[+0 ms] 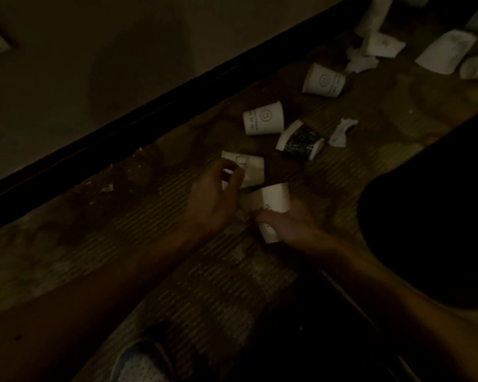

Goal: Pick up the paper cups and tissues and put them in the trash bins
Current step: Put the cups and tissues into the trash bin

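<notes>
A white mesh shoe (144, 362) shows at 7 o'clock, low on the worn wooden floor (122, 230). A dark skirting strip (149, 106) runs diagonally from 9 o'clock up toward 1 o'clock.

Near the middle, the left hand (215, 197) reaches forward with its fingers curled over the open end of a tan-banded cup (250, 169) that lies on its side. The fingers grip the rim, though blur hides how firmly.

Just at 5 o'clock of that cup is a white cup (272, 202), also on its side. The right hand (290, 223) comes in from 4 o'clock and wraps its thumb and fingers round the cup's lower half. The two cups lie nearly touching.

Beyond the hands, toward 1 o'clock, a smiley cup (262, 118) lies tipped over. A dark-sleeved cup (301, 140) sits just beside it, and a crumpled tissue (342, 132) lies near that. Farther on are a second smiley cup (323, 79), a far tissue (362, 62) and more far cups (442, 52), all on the floor.

A dark rounded shape (431, 216) fills the 3 o'clock side; what it is cannot be told.
</notes>
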